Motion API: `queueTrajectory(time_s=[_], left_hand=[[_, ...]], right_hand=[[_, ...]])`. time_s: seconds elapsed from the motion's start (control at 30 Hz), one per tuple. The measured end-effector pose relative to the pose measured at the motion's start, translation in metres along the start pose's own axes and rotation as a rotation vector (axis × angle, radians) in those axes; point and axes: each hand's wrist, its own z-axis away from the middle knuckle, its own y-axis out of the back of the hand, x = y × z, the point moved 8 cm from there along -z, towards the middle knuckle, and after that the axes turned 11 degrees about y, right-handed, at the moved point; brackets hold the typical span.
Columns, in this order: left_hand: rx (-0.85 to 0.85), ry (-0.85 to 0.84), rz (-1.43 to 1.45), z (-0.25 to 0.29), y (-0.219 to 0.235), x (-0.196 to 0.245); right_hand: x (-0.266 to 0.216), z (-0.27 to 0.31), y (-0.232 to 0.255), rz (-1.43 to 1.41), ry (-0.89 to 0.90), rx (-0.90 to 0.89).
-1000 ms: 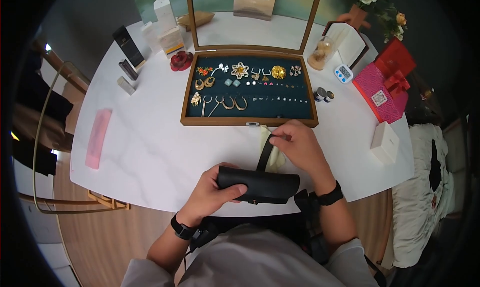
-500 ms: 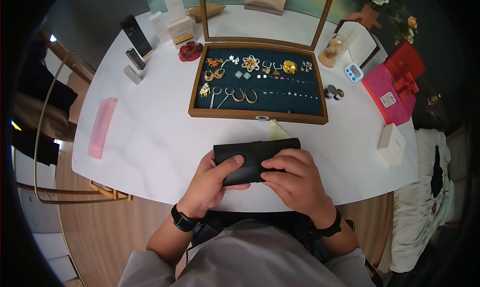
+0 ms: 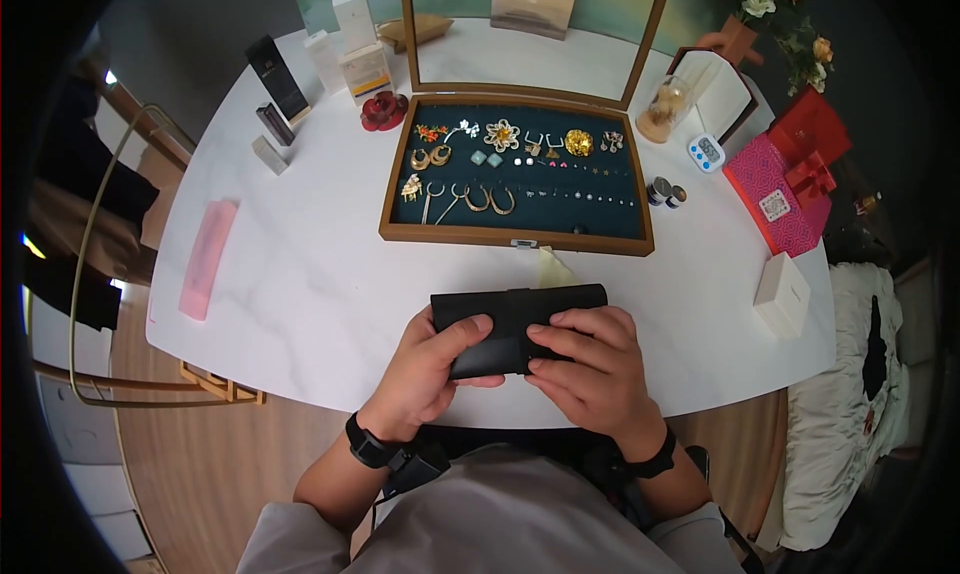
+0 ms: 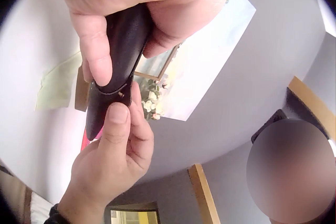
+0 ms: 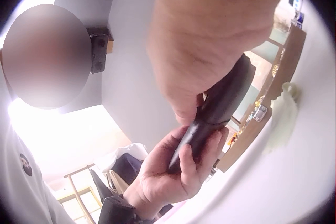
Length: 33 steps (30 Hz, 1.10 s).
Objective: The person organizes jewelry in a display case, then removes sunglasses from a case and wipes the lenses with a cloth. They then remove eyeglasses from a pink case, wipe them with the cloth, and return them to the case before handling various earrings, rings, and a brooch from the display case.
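A black leather glasses case [image 3: 512,314] is held between both hands above the front of the table. My left hand [image 3: 412,372] grips its left end, thumb on top and fingers underneath. The right hand [image 3: 598,366] pinches the case's near edge, its fingers lying over the right half. In the left wrist view, the right thumb [image 4: 116,116] presses close below a small metal stud on the case [image 4: 126,37]. A pale yellow-green cloth [image 3: 553,267] lies on the table just beyond the case, partly hidden behind it.
Behind the cloth stands an open wooden jewelry box [image 3: 450,237] with brooches and earrings, its glass lid raised. A pink pouch [image 3: 208,261] lies at left. Several cosmetic boxes [image 3: 278,81] stand at back left. On the right are a white box [image 3: 783,296], a pink gift bag [image 3: 765,184] and a timer [image 3: 706,153].
The right hand has come down from the lifted black strap to the case's near edge, and the strap now lies across the case. Over the last half second the hands have barely moved.
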Motion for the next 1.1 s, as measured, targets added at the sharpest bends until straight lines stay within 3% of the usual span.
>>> queueTrajectory(time_s=[0.3, 0.63, 0.7, 0.77, 0.83, 0.97, 1.03, 1.1], left_hand=[[-0.010, 0.009, 0.021, 0.000, -0.001, 0.000], [-0.041, 0.000, 0.021, -0.002, 0.002, 0.001], [-0.047, -0.003, 0.005, -0.001, 0.003, 0.001], [-0.057, -0.006, -0.014, -0.002, 0.001, 0.001], [-0.083, -0.010, -0.023, -0.001, -0.002, 0.002], [-0.121, 0.021, 0.028, -0.005, 0.000, -0.004], [-0.171, -0.095, 0.094, -0.006, -0.003, -0.003], [-0.188, -0.075, 0.072, -0.009, -0.003, -0.011]], right_hand=[[-0.009, 0.002, -0.002, 0.147, 0.073, -0.029], [-0.002, 0.004, 0.006, 0.044, -0.010, -0.010], [0.022, 0.014, 0.022, 0.080, -0.288, 0.225], [0.030, 0.017, 0.022, -0.018, -0.394, 0.243], [0.054, 0.036, -0.001, -0.664, -0.759, 0.400], [0.057, 0.047, -0.015, -0.902, -0.923, 0.322], [0.061, 0.051, -0.014, -0.923, -0.961, 0.438], [0.061, 0.050, -0.014, -0.924, -0.965, 0.487]])
